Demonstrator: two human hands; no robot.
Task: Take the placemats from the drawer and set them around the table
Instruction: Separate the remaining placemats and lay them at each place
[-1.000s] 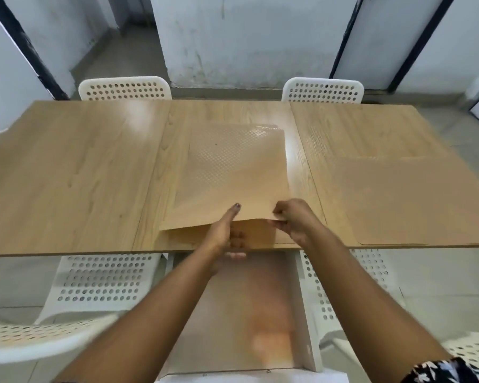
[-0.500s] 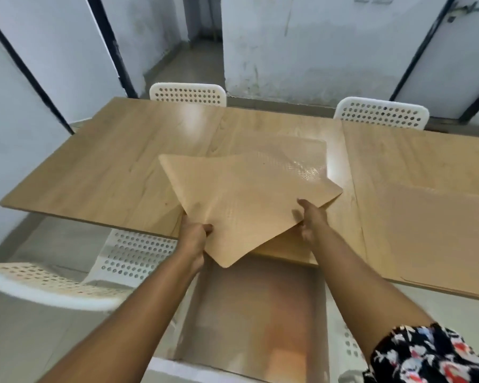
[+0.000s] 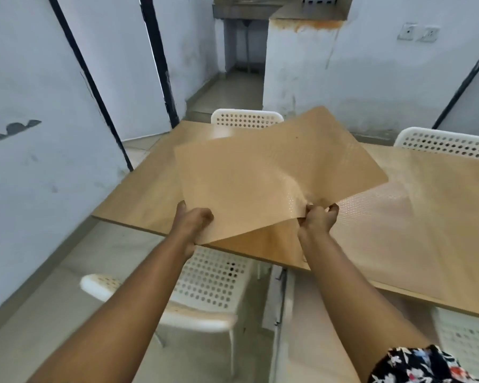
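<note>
- The left hand [image 3: 195,219] has its grip closed on the left near corner of the thin tan rectangular placemat [image 3: 263,175].
- This placemat is lifted and tilted above the light wooden tabletop [image 3: 138,200], between the two grips.
- The right hand [image 3: 317,218] pinches its near edge, fingers curled.
- Right of this grip, a second tan dotted placemat [image 3: 385,200] lies flat on the tabletop.

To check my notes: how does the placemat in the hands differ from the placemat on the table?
The held placemat is raised and tilted; the table placemat lies flat. The left hand and right hand grip the held one; nothing touches the other. Both are tan with a dotted texture.
</note>
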